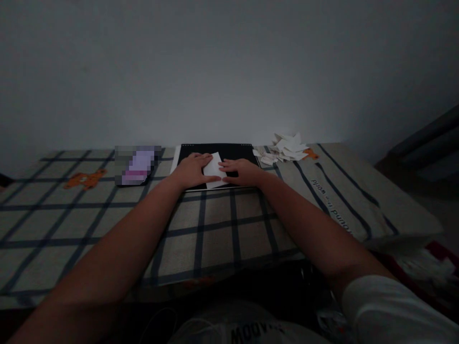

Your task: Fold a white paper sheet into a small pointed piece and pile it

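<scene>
Looking on from far away, I saw a small white paper (213, 166) near the middle of the frame, lying on a flat black pad (244, 152) on the counter (218, 210). The left hand (193, 170) lay over its left side, thumb stretched away from the other fingers. The right hand (243, 172) rested at its right edge, fingers a little apart. Neither hand seemed to pinch it; both looked laid down on it. I judged the paper very light, thin and bendy, easy to crease or tear, and maybe a bit slidy on the pad. I thought its edges were the best place to hold, with soft fingertips. A loose heap of pale paper bits (289, 147) sat right of the pad. At the lower right of the frame was a red thing (436, 250), maybe a bin, with pale crumply stuff (423, 265) in or beside it; it was too dark to tell.
</scene>
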`<state>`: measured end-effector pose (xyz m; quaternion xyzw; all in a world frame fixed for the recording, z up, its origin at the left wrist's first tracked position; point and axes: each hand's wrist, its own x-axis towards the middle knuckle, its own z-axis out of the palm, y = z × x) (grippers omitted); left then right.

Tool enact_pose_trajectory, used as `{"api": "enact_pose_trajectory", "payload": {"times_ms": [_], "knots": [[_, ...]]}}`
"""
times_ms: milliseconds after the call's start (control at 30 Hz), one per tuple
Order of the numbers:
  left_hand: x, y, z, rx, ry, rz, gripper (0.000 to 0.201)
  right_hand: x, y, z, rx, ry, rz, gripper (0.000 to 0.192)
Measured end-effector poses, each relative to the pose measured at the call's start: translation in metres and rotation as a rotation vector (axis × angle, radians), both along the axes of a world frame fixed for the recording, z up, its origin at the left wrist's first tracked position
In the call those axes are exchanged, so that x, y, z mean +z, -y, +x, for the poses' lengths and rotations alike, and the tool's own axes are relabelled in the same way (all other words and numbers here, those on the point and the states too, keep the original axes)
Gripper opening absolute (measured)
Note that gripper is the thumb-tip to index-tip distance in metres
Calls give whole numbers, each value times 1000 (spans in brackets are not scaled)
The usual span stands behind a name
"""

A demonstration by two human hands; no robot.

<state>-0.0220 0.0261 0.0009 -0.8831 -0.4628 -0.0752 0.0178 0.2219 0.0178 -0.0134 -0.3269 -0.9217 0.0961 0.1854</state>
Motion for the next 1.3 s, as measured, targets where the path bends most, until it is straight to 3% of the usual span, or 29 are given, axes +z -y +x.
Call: {"api": "enact_pose_trajectory", "payload": {"times_ms": [267,467,567,767,900,1133,1300], "knots": [[-2,-4,9,97,66,59,49,-2,-4,0,-8,33,-5,47],[-3,-7,12,141,98,74,46,-1,-3,0,2,41,-6,48],[-2,-9,4,73,53,24,58,-1,-3,1,7,28,-8,48],[-1,-6,-1,-26,-122,-39,104,-1,-1,1,3,9,-8,48],[0,4,5,-10,-153,-24,113,2,2,0,-10,26,1,50],[4,17,3,9,-129,62,87,11,10,-3,-64,119,146,35],[12,16,-1,0,-111,121,56,19,19,-5,-32,124,186,40]]}}
